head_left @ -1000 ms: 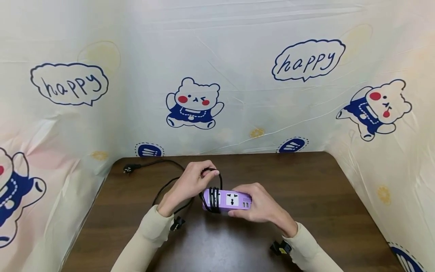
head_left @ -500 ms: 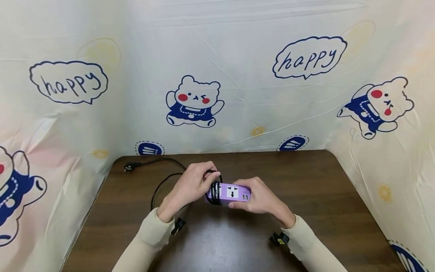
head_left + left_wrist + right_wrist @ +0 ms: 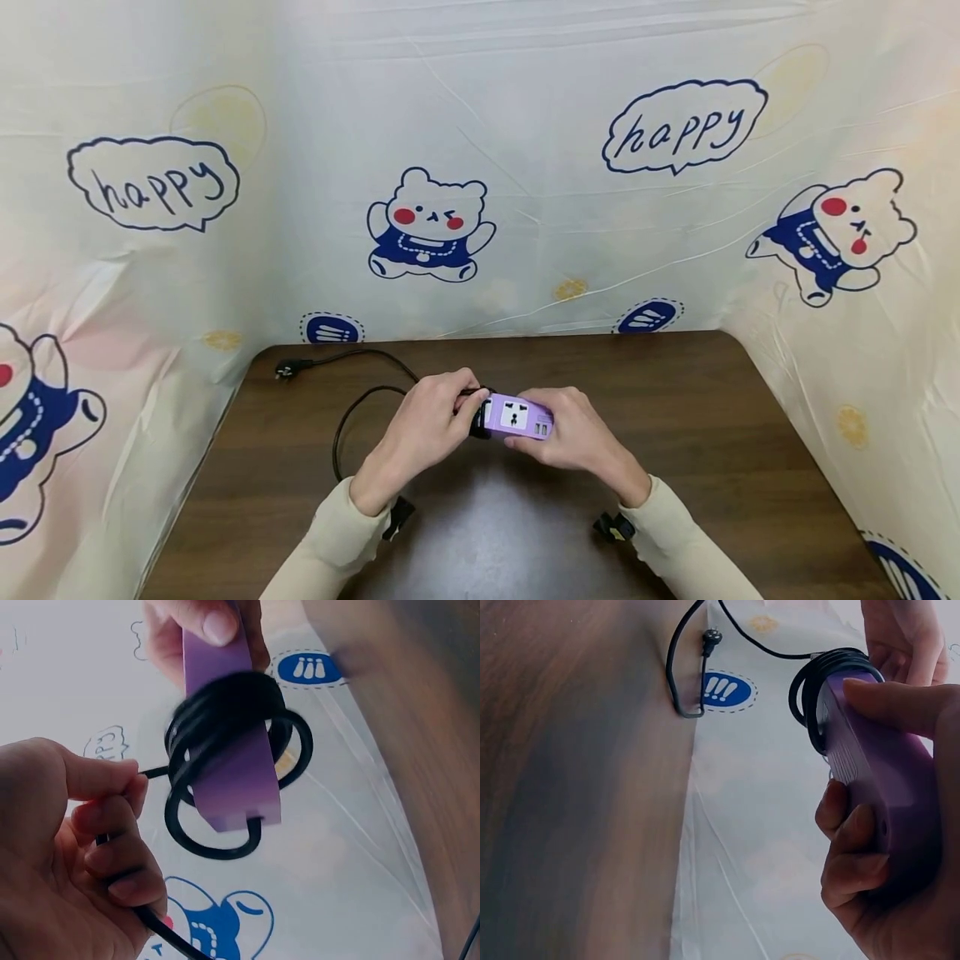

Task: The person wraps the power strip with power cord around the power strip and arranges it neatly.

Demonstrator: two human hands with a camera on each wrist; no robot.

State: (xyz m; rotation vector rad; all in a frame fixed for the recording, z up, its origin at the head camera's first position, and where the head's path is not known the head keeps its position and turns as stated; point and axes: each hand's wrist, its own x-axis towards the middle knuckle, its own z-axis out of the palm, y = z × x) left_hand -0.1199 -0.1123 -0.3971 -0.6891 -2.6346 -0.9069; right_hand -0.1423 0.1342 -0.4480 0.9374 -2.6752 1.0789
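A purple power strip (image 3: 514, 416) with white sockets and USB ports is held above the table by my right hand (image 3: 573, 429), thumb on one side and fingers curled round the other. Several turns of its black cord (image 3: 225, 712) wrap round the strip's far end. My left hand (image 3: 427, 421) pinches the cord between thumb and forefinger close beside that end, and the other fingers curl over the cord in the left wrist view. From the left hand the loose cord loops down to the table, ending in a black plug (image 3: 288, 368) at the back left.
The brown wooden table (image 3: 675, 467) has a pale printed curtain (image 3: 540, 208) along its back and sides. A small black wrist camera (image 3: 615, 527) sits at the right cuff, and another wrist camera (image 3: 399, 517) at the left.
The strip has risen slightly away from me and tilted, its left end now behind my left hand. My left hand has come right up against the wound cord. The plug stays put.
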